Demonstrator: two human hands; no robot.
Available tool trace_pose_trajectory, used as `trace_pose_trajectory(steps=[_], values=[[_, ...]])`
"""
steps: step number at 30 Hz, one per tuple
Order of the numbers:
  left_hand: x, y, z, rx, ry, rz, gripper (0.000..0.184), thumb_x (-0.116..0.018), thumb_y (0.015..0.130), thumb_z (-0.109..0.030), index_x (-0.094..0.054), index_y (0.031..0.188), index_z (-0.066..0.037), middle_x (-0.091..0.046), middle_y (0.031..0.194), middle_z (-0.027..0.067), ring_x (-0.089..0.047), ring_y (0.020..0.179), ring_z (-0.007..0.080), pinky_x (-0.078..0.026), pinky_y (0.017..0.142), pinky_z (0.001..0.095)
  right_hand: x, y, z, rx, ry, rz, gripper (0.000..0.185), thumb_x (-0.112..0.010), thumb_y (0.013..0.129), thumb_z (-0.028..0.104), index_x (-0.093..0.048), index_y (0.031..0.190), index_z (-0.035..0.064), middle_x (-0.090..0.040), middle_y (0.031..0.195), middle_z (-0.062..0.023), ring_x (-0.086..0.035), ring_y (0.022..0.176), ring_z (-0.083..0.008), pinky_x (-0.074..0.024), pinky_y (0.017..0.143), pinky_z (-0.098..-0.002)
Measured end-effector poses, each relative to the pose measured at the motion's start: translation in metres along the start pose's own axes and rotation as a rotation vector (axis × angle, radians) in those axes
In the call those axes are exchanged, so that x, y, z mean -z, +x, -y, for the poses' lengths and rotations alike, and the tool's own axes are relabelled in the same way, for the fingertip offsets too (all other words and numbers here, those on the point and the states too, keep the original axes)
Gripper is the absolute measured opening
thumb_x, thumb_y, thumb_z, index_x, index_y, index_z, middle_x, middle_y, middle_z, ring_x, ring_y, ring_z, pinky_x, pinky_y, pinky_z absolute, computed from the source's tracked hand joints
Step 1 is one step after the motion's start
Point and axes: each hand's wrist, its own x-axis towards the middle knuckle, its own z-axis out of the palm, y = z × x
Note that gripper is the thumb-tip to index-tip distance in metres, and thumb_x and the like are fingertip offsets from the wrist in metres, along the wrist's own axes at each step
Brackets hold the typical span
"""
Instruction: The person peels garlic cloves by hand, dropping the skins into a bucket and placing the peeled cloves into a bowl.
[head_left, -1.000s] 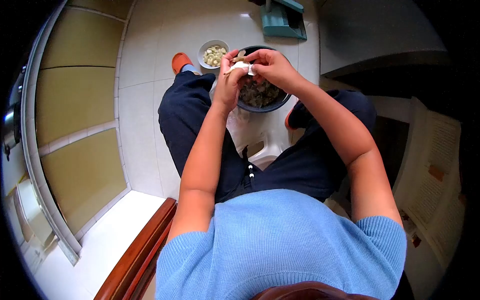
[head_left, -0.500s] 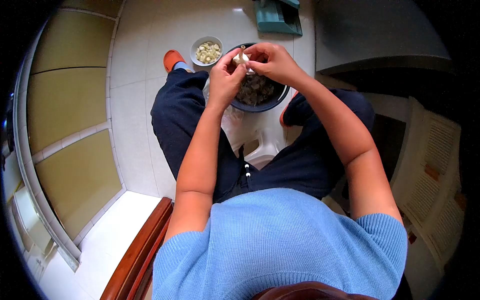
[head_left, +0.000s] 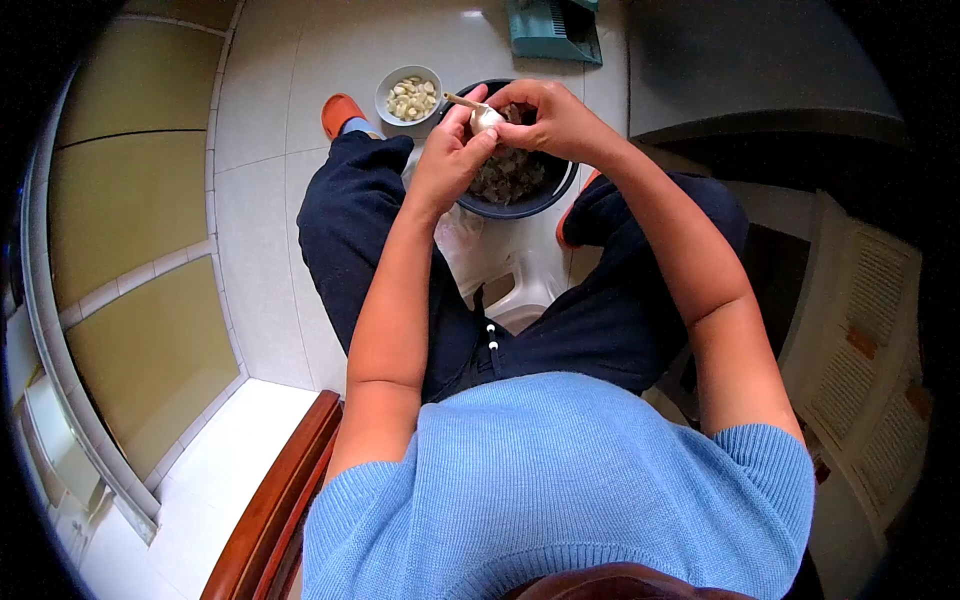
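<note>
A white garlic bulb (head_left: 486, 120) with a tan stem pointing left is held between both hands, above a dark round basin (head_left: 562, 190). My left hand (head_left: 452, 150) is closed on the bulb from the left, thumb against its lower side. From the right, my right hand (head_left: 545, 122) pinches the same bulb with thumb and fingers. Papery skins (head_left: 508, 178) lie in the basin. To the left of the basin, a white bowl (head_left: 382, 98) on the floor holds several peeled cloves (head_left: 410, 100).
A teal dustpan (head_left: 555, 32) stands on the tiled floor (head_left: 250, 200) beyond the basin. White plastic (head_left: 530, 285), perhaps a stool, shows between my legs. Cabinets (head_left: 130, 220) line the left, and a wooden edge (head_left: 285, 480) is at the lower left.
The bulb has been turned in my hands, so its stem has swung from pointing up to pointing left. Both hands remain on it. The whole view has shifted slightly.
</note>
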Motion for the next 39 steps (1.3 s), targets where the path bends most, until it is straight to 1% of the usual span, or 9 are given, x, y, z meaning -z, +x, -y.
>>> trace_pose_trajectory(steps=[13, 19, 21, 26, 28, 33, 35, 38, 39], values=[[0.004, -0.009, 0.005, 0.025, 0.069, 0.146, 0.057, -0.053, 0.087, -0.026, -0.034, 0.132, 0.004, -0.055, 0.101, 0.0056, -0.054, 0.083, 0.0102, -0.043, 0.079, 0.0221, -0.002, -0.013, 0.021, -0.093, 0.192, 0.157, 0.026, -0.057, 0.08, 0.013, -0.058, 0.1, -0.0034, -0.062, 0.072, -0.007, -0.058, 0.063, -0.0093, -0.0464, 0.06, -0.0233], [0.002, -0.008, 0.004, 0.015, 0.025, 0.148, 0.056, -0.052, 0.088, -0.025, -0.034, 0.132, 0.004, -0.055, 0.101, 0.0052, -0.054, 0.083, 0.0104, -0.045, 0.077, 0.0228, -0.005, -0.013, 0.012, 0.08, -0.038, 0.087, 0.023, -0.056, 0.082, 0.014, -0.059, 0.098, -0.0016, -0.062, 0.076, -0.0094, -0.06, 0.062, -0.0128, -0.0471, 0.059, -0.0252], [-0.001, -0.005, 0.003, -0.122, 0.093, 0.019, 0.055, -0.056, 0.086, -0.021, -0.035, 0.13, 0.004, -0.055, 0.103, 0.0064, -0.055, 0.086, 0.0117, -0.046, 0.077, 0.0244, -0.004, -0.01, 0.004, -0.03, 0.074, 0.118, 0.022, -0.056, 0.082, 0.016, -0.059, 0.097, -0.0013, -0.062, 0.078, -0.009, -0.059, 0.066, -0.0131, -0.0466, 0.062, -0.0257], [0.0, 0.003, 0.005, -0.1, 0.244, -0.106, 0.048, -0.059, 0.081, -0.007, -0.042, 0.125, 0.003, -0.054, 0.111, 0.0071, -0.052, 0.1, 0.0112, -0.042, 0.086, 0.0233, -0.005, -0.004, -0.016, -0.063, 0.258, 0.002, 0.023, -0.058, 0.082, 0.017, -0.061, 0.096, -0.0005, -0.061, 0.08, -0.0081, -0.056, 0.074, -0.0122, -0.0444, 0.067, -0.0255], [-0.005, 0.003, 0.003, -0.113, 0.487, -0.143, 0.043, -0.061, 0.08, -0.008, -0.048, 0.12, 0.002, -0.056, 0.106, 0.0052, -0.054, 0.095, 0.0089, -0.043, 0.083, 0.0222, 0.0, -0.003, -0.013, -0.007, -0.105, -0.056, 0.02, -0.059, 0.082, 0.01, -0.062, 0.099, 0.0013, -0.061, 0.087, -0.0077, -0.058, 0.08, -0.0152, -0.0459, 0.075, -0.0252], [-0.007, 0.008, 0.017, -0.176, 0.512, -0.23, 0.042, -0.067, 0.072, -0.012, -0.054, 0.109, 0.002, -0.062, 0.087, 0.0081, -0.058, 0.08, 0.013, -0.047, 0.073, 0.0248, -0.006, -0.007, -0.009, 0.129, -0.203, -0.127, 0.015, -0.059, 0.079, 0.009, -0.063, 0.092, 0.0008, -0.059, 0.084, -0.0096, -0.058, 0.076, -0.0196, -0.0463, 0.069, -0.0275], [-0.003, 0.01, 0.025, 0.104, 0.35, -0.139, 0.034, -0.066, 0.073, -0.013, -0.056, 0.103, 0.002, -0.062, 0.088, 0.0084, -0.058, 0.075, 0.0145, -0.046, 0.069, 0.0254, -0.013, -0.011, -0.002, 0.206, -0.245, -0.151, 0.014, -0.059, 0.078, 0.008, -0.062, 0.089, -0.0008, -0.058, 0.081, -0.0115, -0.057, 0.072, -0.0227, -0.0459, 0.065, -0.0298], [-0.013, 0.004, 0.023, 0.146, 0.173, -0.141, 0.024, -0.064, 0.075, -0.012, -0.057, 0.094, 0.0, -0.063, 0.085, 0.008, -0.057, 0.073, 0.0148, -0.046, 0.067, 0.027, -0.02, -0.012, -0.004, 0.213, -0.263, -0.132, 0.017, -0.06, 0.076, 0.016, -0.063, 0.082, 0.0003, -0.057, 0.078, -0.0137, -0.058, 0.074, -0.0288, -0.0457, 0.066, -0.0355], [-0.011, 0.006, 0.027, 0.04, 0.445, -0.129, 0.018, -0.062, 0.075, -0.01, -0.058, 0.09, 0.0, -0.063, 0.08, 0.0082, -0.058, 0.072, 0.0154, -0.046, 0.066, 0.0287, -0.021, -0.012, -0.004, 0.208, -0.307, -0.147, 0.016, -0.059, 0.077, 0.017, -0.063, 0.08, 0.0012, -0.057, 0.076, -0.0133, -0.057, 0.075, -0.0288, -0.0452, 0.066, -0.0364]])
